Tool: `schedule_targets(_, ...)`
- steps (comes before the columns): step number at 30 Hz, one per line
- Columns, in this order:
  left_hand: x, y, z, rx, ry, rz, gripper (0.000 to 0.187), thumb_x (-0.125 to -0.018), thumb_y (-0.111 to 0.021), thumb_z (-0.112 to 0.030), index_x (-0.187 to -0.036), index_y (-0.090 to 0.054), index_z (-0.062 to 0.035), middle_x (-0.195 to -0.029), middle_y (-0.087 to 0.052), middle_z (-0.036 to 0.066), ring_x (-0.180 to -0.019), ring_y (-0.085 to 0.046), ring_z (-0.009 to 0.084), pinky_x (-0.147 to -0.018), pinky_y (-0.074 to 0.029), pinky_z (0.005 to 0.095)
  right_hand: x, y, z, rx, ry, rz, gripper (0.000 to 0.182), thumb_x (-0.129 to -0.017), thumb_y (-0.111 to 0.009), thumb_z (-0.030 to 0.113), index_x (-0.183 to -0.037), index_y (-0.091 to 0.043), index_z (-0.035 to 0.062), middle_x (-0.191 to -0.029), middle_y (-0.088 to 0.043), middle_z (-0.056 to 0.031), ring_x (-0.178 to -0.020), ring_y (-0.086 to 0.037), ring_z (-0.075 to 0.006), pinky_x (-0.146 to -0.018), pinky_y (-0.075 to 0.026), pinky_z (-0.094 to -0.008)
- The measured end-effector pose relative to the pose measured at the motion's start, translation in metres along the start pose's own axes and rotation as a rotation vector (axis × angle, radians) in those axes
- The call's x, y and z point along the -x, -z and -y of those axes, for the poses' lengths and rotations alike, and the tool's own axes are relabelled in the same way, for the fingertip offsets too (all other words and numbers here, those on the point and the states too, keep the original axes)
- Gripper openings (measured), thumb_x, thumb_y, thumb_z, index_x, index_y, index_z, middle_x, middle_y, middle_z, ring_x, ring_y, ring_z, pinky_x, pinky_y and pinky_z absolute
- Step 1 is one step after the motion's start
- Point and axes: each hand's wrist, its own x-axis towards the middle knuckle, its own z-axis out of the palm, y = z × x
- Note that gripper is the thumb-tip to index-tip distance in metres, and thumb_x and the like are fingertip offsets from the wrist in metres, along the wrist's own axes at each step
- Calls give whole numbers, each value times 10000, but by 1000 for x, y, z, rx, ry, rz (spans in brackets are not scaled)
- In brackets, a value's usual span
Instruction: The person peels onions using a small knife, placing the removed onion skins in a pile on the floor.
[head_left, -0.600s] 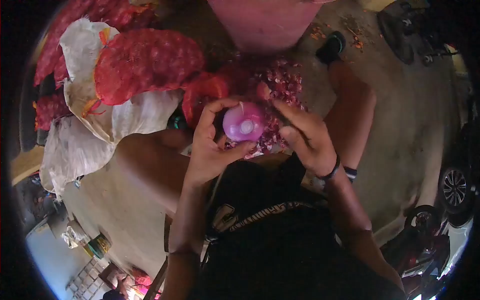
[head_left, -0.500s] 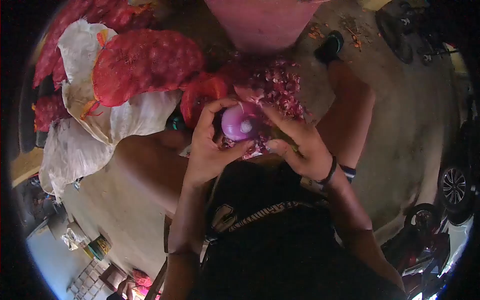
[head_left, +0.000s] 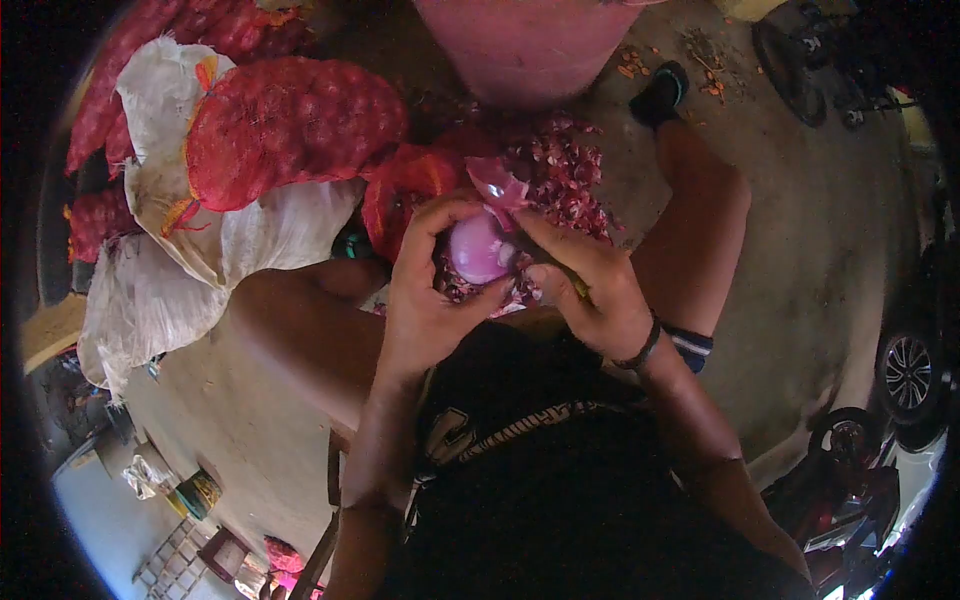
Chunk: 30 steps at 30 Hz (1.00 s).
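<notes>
Between the thumb and fingers of my left hand (head_left: 432, 285) sits a shiny purple-pink onion (head_left: 476, 250). A loose flap of onion skin (head_left: 497, 183) stands up at its far side, by my right fingertips. My right hand (head_left: 595, 295) is closed beside the onion, thumb and index finger at its right edge. A small yellow-green-handled tool (head_left: 581, 289) shows in the right palm; its working end is mostly hidden by the fingers. Below the hands, a heap of dark red onion skins (head_left: 568, 170) covers the floor between my legs.
A large pink tub (head_left: 530, 50) stands ahead. To the left, a red mesh sack of onions (head_left: 295, 135) rests on white woven sacks (head_left: 160, 290), with an opened red mesh bag (head_left: 405, 185) nearer. Vehicle wheels (head_left: 908, 372) line the right side.
The onion has turned in my left hand, and the skin flap now stands out farther from it. My right hand has shifted slightly, showing more of the yellow-green handle.
</notes>
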Motion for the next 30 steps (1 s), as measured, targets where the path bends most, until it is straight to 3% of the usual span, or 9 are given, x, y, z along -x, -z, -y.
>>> schedule_targets(2, 1, 3, 2, -35, -7, 54, 714, -680, -727, 140, -1308, -434, -32, -1299, -485, 91, -1204, -510, 184, -1036, -419, 321, 0, 2, -3, -17, -17, -1, 406, -935, -581, 77, -1334, -541, 13, -1135, -635, -247, -996, -650, -342, -873, -502, -348)
schedule_targets(5, 2, -4, -2, 212, 26, -20, 651, -666, -750, 94, -1252, -495, -33, -1285, -491, 106, -1206, -497, 204, -1040, -399, 338, 2, -2, -2, -46, -65, -61, 360, -940, -581, 73, -1293, -578, 3, -1029, -656, -214, -893, -652, -272, -816, -499, -334)
schedule_targets(11, 5, -2, -1, 494, 184, -15, 655, -679, -743, 120, -1260, -487, -39, -1311, -471, 114, -1260, -469, 200, -1062, -410, 358, 8, -7, -10, -438, -358, -123, 364, -998, -542, 165, -1318, -556, -9, -848, -604, -44, -724, -533, -110, -667, -455, -280)
schedule_targets(14, 6, 4, -1, 581, 129, 34, 696, -689, -735, 125, -1296, -439, -48, -1324, -468, 120, -1279, -464, 219, -1067, -415, 378, 7, 2, -12, -492, -474, -148, 406, -1016, -524, 215, -1357, -521, -6, -776, -540, 20, -639, -461, -53, -580, -393, -225)
schedule_targets(20, 4, 7, 22, 1011, 119, -77, 764, -705, -733, 113, -1346, -362, -76, -1312, -480, 138, -1232, -498, 253, -1059, -422, 405, 10, 10, -13, -622, -428, -253, 459, -1015, -525, 216, -1410, -457, -8, -704, -461, 57, -589, -394, -24, -522, -315, -202)
schedule_targets(23, 0, 8, 16, 1030, 104, -120, 751, -715, -728, 106, -1345, -367, -87, -1299, -490, 135, -1203, -512, 250, -1052, -427, 412, 9, 22, -8, -569, -431, -141, 470, -1014, -518, 202, -1419, -436, -22, -808, -549, 7, -639, -495, -66, -607, -428, -225)
schedule_targets(25, 1, 7, 16, 954, 81, -132, 747, -722, -722, 106, -1347, -365, -91, -1296, -490, 131, -1204, -511, 245, -1050, -426, 413, 3, 15, -14, -150, -125, -148, 474, -1008, -520, 187, -1418, -429, -32, -925, -586, -41, -722, -558, -110, -732, -472, -257)
schedule_targets(27, 0, 3, 16, 885, 59, -149, 744, -726, -720, 104, -1349, -364, -92, -1296, -490, 128, -1208, -508, 241, -1046, -430, 412, 1, 12, -9, -57, -80, -133, 481, -1001, -527, 180, -1416, -424, -40, -1032, -601, -82, -809, -596, -141, -842, -479, -279)
schedule_targets(30, 0, 2, 13, 793, 54, -160, 746, -724, -726, 101, -1349, -364, -88, -1304, -485, 127, -1219, -501, 235, -1037, -438, 407, -1, 14, 12, -329, -268, -129, 501, -985, -556, 187, -1411, -426, -44, -1085, -597, -107, -879, -592, -145, -902, -456, -284)
